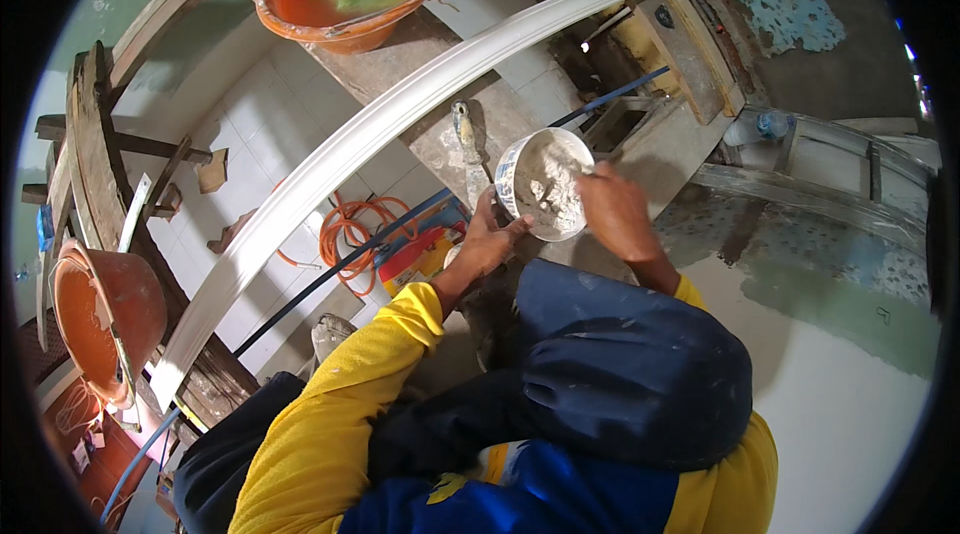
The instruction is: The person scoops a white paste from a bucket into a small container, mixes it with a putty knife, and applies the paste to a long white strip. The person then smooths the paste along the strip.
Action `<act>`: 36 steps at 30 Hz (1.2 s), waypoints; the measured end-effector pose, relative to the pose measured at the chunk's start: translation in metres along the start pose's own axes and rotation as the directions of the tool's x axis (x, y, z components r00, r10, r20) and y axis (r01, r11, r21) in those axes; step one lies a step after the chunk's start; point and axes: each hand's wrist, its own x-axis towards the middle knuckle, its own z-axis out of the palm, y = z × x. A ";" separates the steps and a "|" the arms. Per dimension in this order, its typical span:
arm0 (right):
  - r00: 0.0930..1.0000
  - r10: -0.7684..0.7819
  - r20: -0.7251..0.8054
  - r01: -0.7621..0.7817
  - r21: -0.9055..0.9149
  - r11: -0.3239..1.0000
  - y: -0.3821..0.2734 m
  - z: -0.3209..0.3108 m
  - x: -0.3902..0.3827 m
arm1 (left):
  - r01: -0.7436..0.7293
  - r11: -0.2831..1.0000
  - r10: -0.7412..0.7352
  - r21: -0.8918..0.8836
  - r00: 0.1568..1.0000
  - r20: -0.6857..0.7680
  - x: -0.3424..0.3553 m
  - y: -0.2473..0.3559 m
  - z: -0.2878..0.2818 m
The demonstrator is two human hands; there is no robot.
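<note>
A white tub (508, 179) holding lumpy off-white paste is gripped at its side by my left hand (491, 242), fingers curled against it. My right hand (615, 209) is closed at the tub's right rim; what it holds is hidden. A putty-smeared hand tool (466, 139) lies just left of the tub on a worn board (664, 164). A long curved white moulding (330, 159) runs diagonally beyond my hands.
An orange bucket (342, 34) with water and a green tool sits at the top; another (110, 314) is at left, beside rough timber beams (93, 154). An orange hose (345, 234) lies on the tiled floor below. Blue pipes (605, 99) cross beneath.
</note>
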 end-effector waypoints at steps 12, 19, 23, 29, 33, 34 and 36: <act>0.998 -0.036 -0.052 0.050 0.284 0.957 0.000 -0.014 -0.023 | 0.400 0.885 -0.389 0.241 0.917 -0.093 0.003 0.083 0.010; 0.984 0.131 0.124 -0.145 0.111 0.983 -0.003 0.012 -0.021 | 0.238 0.971 -0.236 0.013 0.968 -0.081 0.008 0.028 0.014; 0.988 0.135 -0.070 -0.101 0.358 0.928 -0.008 -0.012 -0.012 | 0.150 0.988 -0.153 -0.040 0.982 -0.114 0.000 -0.011 0.000; 0.991 0.046 -0.127 -0.002 0.329 0.944 -0.021 0.004 -0.021 | 0.131 0.960 -0.154 -0.249 0.985 -0.073 -0.007 0.001 0.016; 0.982 0.083 -0.170 -0.027 0.308 0.951 0.001 0.005 -0.002 | 0.054 0.961 -0.097 -0.270 0.984 -0.149 -0.010 -0.002 0.023; 0.992 0.069 -0.102 -0.038 0.277 0.960 -0.001 0.017 -0.001 | 0.053 0.964 -0.099 -0.259 0.981 -0.166 -0.010 -0.002 0.023; 0.983 0.004 -0.183 0.050 0.289 0.956 -0.022 0.018 -0.010 | 0.125 0.966 -0.160 -0.228 0.977 -0.141 -0.005 -0.007 0.022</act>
